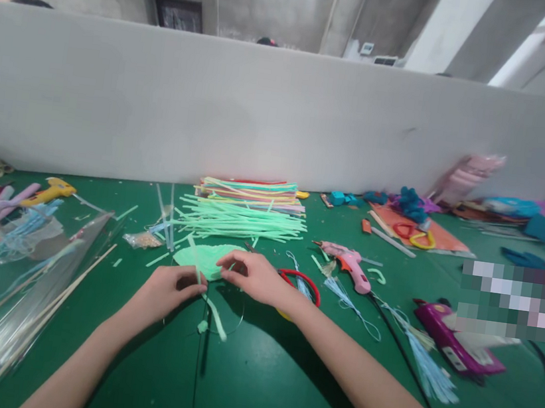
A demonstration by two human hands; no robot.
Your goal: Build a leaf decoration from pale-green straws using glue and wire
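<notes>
My left hand (171,290) pinches a mint-green pipe cleaner (214,317) between thumb and fingertips; one end sticks up and the other bends down toward me. Behind the fingers lies a flat, rounded mint-green piece (205,257). My right hand (255,277) is at its right edge, thumb and fingers curled toward each other. Whatever its fingertips hold is too small to make out. A small green tuft (203,327) and a thin wire-like loop show below the hands. Scissors with a red and yellow handle (316,295) lie partly under my right wrist.
Mint-green pipe cleaners (244,224) are heaped ahead, with coloured ones behind. At right lie a pink glue gun (352,263), blue tassels (425,364) and a purple glue gun (458,339). Clear plastic wrap (45,305) and a yellow glue gun (53,192) are left. A white partition (264,116) stands behind.
</notes>
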